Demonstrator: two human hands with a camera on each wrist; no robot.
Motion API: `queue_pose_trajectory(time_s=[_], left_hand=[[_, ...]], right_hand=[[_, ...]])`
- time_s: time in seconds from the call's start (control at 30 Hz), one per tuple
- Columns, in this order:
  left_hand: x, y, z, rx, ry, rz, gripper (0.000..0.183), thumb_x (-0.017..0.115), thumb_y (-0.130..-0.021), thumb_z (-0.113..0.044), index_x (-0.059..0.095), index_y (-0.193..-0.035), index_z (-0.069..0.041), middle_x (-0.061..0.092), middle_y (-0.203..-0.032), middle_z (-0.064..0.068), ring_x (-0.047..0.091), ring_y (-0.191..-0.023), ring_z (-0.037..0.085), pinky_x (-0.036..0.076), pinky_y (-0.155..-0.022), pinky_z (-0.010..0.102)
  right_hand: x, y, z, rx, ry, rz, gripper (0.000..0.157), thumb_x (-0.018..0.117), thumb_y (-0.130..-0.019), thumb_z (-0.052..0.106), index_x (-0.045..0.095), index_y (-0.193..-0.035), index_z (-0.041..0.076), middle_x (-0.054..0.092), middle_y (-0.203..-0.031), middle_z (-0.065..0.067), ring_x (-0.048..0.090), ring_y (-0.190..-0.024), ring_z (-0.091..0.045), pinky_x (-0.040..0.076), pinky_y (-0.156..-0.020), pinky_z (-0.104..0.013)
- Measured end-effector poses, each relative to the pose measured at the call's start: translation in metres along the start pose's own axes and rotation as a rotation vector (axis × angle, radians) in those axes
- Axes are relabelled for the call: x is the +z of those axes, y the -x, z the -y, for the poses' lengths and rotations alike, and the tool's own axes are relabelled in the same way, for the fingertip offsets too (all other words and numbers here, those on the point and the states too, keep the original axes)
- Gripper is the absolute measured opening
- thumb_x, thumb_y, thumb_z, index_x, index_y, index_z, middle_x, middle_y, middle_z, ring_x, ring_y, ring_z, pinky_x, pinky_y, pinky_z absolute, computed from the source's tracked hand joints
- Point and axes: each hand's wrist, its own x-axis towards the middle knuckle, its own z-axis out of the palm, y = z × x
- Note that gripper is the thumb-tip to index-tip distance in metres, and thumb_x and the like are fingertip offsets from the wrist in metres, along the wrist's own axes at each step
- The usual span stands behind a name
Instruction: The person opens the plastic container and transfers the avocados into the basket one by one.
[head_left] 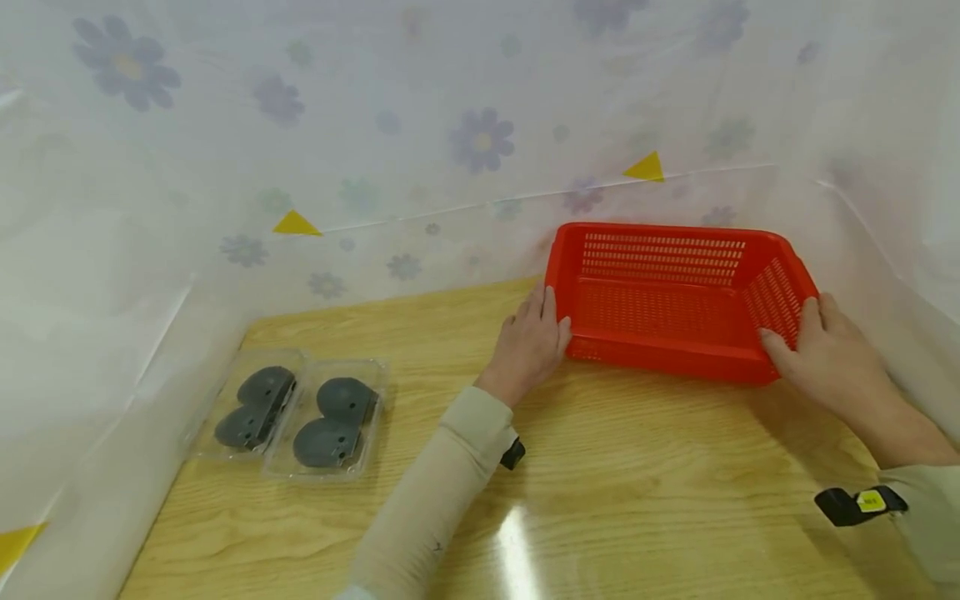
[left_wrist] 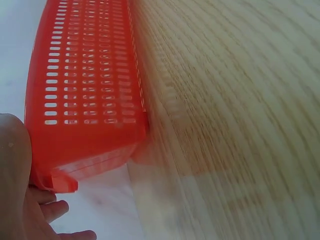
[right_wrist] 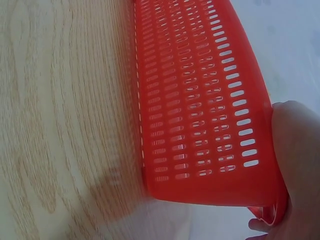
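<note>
A red slotted plastic basket (head_left: pixel 660 354) sits at the far right of the wooden table, with bare inside walls and floor. My left hand (head_left: pixel 528 342) grips its left end, thumb over the rim and fingers outside. At the opposite end my right hand (head_left: pixel 840 358) holds the rim, its thumb inside. In the left wrist view the basket's slotted long side (left_wrist: pixel 90 75) stands close over the wood, with the fingertips (left_wrist: pixel 55 210) below the end lip. The right wrist view shows the right hand (right_wrist: pixel 300 160) wrapped at the rim of the basket (right_wrist: pixel 215 187).
Two clear plastic clamshell packs (head_left: pixel 326 475) with dark grey rounded pieces (head_left: pixel 326 442) lie side by side at the table's left. A flower-printed white sheet (head_left: pixel 420 167) with yellow triangles rises behind and beside the wooden table (head_left: pixel 600 500).
</note>
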Motion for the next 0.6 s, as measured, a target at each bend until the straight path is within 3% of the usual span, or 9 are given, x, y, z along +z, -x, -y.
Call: queue_pose_trajectory(time_s=[0.23, 0.47, 0.6], left_hand=[[-0.004, 0.007, 0.003, 0.014, 0.094, 0.043, 0.062, 0.026, -0.107, -0.036, 0.015, -0.158, -0.003, 0.012, -0.167, 0.011, 0.026, -0.151, 0.024, 0.041, -0.114, 0.044], [-0.004, 0.015, 0.013, -0.012, 0.143, 0.055, 0.063, 0.024, -0.107, -0.038, 0.012, -0.159, -0.003, 0.008, -0.168, 0.010, 0.023, -0.152, 0.025, 0.033, -0.119, 0.044], [-0.002, 0.019, 0.019, -0.035, 0.153, 0.045, 0.064, 0.023, -0.107, -0.040, 0.011, -0.159, -0.004, 0.008, -0.168, 0.010, 0.022, -0.153, 0.025, 0.030, -0.121, 0.048]], right_hand=[[-0.003, 0.001, 0.006, -0.012, 0.007, 0.017, 0.083, 0.036, -0.102, 0.038, 0.004, -0.146, -0.025, 0.004, -0.149, -0.051, 0.019, -0.131, -0.067, 0.021, -0.107, -0.074], [0.005, -0.003, 0.015, -0.052, 0.038, -0.052, 0.081, 0.041, -0.101, 0.038, 0.014, -0.145, -0.025, 0.015, -0.148, -0.049, 0.027, -0.128, -0.065, 0.027, -0.103, -0.073], [0.007, -0.005, 0.023, -0.054, 0.022, -0.036, 0.081, 0.040, -0.101, 0.038, 0.012, -0.147, -0.023, 0.009, -0.153, -0.046, 0.026, -0.131, -0.064, 0.027, -0.103, -0.074]])
